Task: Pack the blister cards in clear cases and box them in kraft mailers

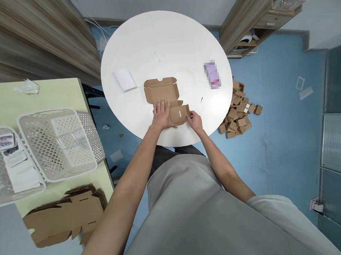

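Observation:
A brown cardboard box [161,93] lies partly unfolded on the round white table [160,40], its wide lid panel spread away from me. Flat across the left part of the cardboard rests my left hand [160,116], fingers apart and pressing down. My right hand [194,121] is at the box's right edge, thumb and fingers closed on a side flap. The near panel with a white slot lies between both hands. My right fingertips are partly hidden by the flap.
White paper [125,79] lies left on the table, and a blurred purple packet [212,75] lies right. Folded boxes [238,112] are heaped on the floor at right. A side table at left bears white baskets [71,172] and stacked flat cardboard [69,216].

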A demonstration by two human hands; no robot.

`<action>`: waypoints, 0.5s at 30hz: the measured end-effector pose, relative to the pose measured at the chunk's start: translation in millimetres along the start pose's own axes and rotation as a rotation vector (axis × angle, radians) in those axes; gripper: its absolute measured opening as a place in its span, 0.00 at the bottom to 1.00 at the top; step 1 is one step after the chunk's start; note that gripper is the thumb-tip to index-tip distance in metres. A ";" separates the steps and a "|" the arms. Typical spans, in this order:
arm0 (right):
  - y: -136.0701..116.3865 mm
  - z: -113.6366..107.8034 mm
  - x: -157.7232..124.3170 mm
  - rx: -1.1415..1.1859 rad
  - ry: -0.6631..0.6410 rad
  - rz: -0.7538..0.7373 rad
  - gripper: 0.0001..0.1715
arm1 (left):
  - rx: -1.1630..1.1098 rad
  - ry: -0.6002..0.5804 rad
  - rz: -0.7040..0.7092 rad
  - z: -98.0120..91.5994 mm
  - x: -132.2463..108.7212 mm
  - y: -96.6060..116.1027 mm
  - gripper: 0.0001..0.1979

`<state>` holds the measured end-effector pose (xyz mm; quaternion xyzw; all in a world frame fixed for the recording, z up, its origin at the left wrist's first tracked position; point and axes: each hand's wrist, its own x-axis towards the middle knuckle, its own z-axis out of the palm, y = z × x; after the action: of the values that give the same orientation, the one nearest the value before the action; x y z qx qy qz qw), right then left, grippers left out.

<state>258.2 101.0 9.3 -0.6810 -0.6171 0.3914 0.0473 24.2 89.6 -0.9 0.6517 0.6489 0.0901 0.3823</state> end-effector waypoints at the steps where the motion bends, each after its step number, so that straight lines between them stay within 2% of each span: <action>1: 0.2 0.6 0.0 -0.005 0.000 0.000 0.20 | 0.016 -0.049 0.014 1.6 5.4 -0.8 0.81; 4: 1.0 2.1 0.3 -0.013 0.003 0.002 0.20 | 0.032 -0.106 0.016 8.8 14.4 -5.0 0.83; 9: 1.9 4.1 1.4 -0.002 -0.003 0.010 0.20 | 0.063 -0.131 -0.003 15.9 12.0 -7.7 0.82; 13: 3.3 4.4 3.6 0.006 0.005 0.022 0.18 | 0.073 -0.140 -0.058 13.7 6.4 -5.4 0.85; 15: 4.6 4.2 4.5 0.001 0.006 0.023 0.17 | 0.039 -0.092 -0.094 8.8 4.9 -7.2 0.82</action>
<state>259.1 102.2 1.8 -0.6891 -0.6089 0.3903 0.0451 24.7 89.8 -13.3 0.6311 0.6623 0.0293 0.4028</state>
